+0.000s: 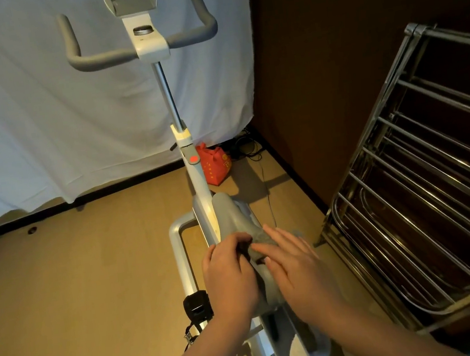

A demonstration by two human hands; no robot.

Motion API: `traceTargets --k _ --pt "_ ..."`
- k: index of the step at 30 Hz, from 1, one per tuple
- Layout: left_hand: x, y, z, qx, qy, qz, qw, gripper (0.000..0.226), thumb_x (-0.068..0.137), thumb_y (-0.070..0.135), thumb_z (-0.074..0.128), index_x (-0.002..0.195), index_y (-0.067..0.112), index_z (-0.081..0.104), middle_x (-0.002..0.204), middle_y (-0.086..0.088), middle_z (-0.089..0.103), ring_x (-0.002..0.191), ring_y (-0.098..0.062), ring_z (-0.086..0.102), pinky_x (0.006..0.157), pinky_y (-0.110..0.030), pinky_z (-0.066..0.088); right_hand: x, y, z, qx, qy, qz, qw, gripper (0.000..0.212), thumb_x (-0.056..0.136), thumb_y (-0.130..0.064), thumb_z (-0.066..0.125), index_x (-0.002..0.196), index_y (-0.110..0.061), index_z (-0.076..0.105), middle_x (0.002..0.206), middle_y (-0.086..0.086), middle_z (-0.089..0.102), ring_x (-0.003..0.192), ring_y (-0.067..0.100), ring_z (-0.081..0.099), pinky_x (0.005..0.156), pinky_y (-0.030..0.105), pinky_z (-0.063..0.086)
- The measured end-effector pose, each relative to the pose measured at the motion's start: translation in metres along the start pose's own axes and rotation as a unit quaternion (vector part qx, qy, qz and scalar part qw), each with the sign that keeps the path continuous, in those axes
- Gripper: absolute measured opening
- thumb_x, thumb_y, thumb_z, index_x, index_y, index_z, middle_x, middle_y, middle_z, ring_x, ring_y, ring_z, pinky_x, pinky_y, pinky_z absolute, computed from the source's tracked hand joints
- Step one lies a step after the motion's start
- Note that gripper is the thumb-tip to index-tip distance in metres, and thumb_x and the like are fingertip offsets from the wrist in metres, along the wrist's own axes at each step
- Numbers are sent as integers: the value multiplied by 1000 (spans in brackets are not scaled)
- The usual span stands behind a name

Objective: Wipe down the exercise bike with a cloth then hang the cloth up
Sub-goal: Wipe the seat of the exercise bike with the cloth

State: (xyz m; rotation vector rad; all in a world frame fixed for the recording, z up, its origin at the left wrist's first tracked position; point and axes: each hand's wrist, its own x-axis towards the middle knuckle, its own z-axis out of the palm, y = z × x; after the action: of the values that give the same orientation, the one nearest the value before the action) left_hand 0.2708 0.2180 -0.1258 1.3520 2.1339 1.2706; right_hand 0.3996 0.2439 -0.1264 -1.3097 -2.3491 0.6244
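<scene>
On the grey saddle (235, 217) of the white exercise bike (198, 183), a small grey cloth (259, 239) is lying bunched between both hands. The left hand (230, 276) is curling its fingers at the cloth's near edge, seemingly pinching it against the seat, though the grip itself is partly hidden. The right hand (295, 266) is resting flat on the cloth with fingers straight and slightly spread, pressing it onto the saddle. Ahead, the grey handlebars (144, 46) are rising on a metal post (168, 96), with a black pedal (198, 306) showing below the left wrist. A red bag (215, 164) is sitting on the floor beyond the frame, before a white hanging sheet (35, 116). To the right, a metal drying rack (431, 194) is standing beside the dark wall.
</scene>
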Motion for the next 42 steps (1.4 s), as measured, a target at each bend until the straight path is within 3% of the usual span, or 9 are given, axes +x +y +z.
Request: traceTargets --k 7,12,18,24,27,29,32,37,42 --pt "-1 -7 3 -37 10 -17 999 38 86 -2 48 97 31 65 95 17 67 102 -16 58 90 -36 45 -30 5 12 -90 -38 -90 991 49 101 -37 15 150 -42 19 161 -18 8 146 -2 -4 118 33 -3" --pt "-1 -6 2 -15 -5 -11 1000 39 88 4 48 95 40 61 93 19 63 100 -14 56 85 -31 44 3 14 -5 154 -37 33 987 46 98 -47 29 143 -57 25 153 -31 20 142 -8 13 119 41 22" --pt "0 -4 1 -20 -1 -9 1000 41 87 2 49 98 40 59 92 21 63 99 -14 57 88 -35 46 6 -5 12 -75 20 -58 995 45 102 -36 20 138 -35 47 151 -11 39 142 9 30 117 38 24" --pt "-2 -1 -1 -12 4 1 1000 36 87 5 45 94 36 62 93 30 59 102 -10 54 90 -25 38 -14 -12 9 -78 -39 45 995 67 89 -59 -20 151 -41 -1 161 -13 -5 146 5 -8 119 32 3" --pt "-2 -2 0 -13 6 9 1000 37 83 3 47 90 37 59 92 31 59 99 -9 54 93 -29 40 -18 -6 4 -126 -39 -10 991 57 100 -48 0 153 -31 16 160 -4 21 146 16 21 114 41 26" --pt "-1 -5 2 8 -4 9 1000 38 83 4 47 101 34 62 98 24 62 103 -11 54 96 -32 40 11 1 2 -85 -55 -14 995 50 102 -44 14 152 -36 13 161 -9 15 147 13 17 118 39 22" --pt "0 -5 2 25 -12 -7 1000 44 86 2 49 112 35 61 107 22 62 109 -10 52 99 -31 40 38 -3 2 -3 -60 106 993 47 103 -40 27 149 -38 17 157 -10 25 142 13 27 112 40 32" --pt "-1 -2 -1 13 -9 2 1000 38 85 1 51 99 35 61 107 31 55 107 -3 50 98 -28 37 -15 -13 -4 -85 -99 75 989 59 100 -49 17 150 -39 -12 160 -10 -10 148 13 -8 120 35 20" --pt "0 -2 1 36 -12 22 999 43 83 0 54 110 31 63 103 26 55 100 2 46 100 -31 39 30 9 6 60 -47 156 985 45 101 -47 28 145 -38 24 146 -8 38 126 13 42 98 38 47"
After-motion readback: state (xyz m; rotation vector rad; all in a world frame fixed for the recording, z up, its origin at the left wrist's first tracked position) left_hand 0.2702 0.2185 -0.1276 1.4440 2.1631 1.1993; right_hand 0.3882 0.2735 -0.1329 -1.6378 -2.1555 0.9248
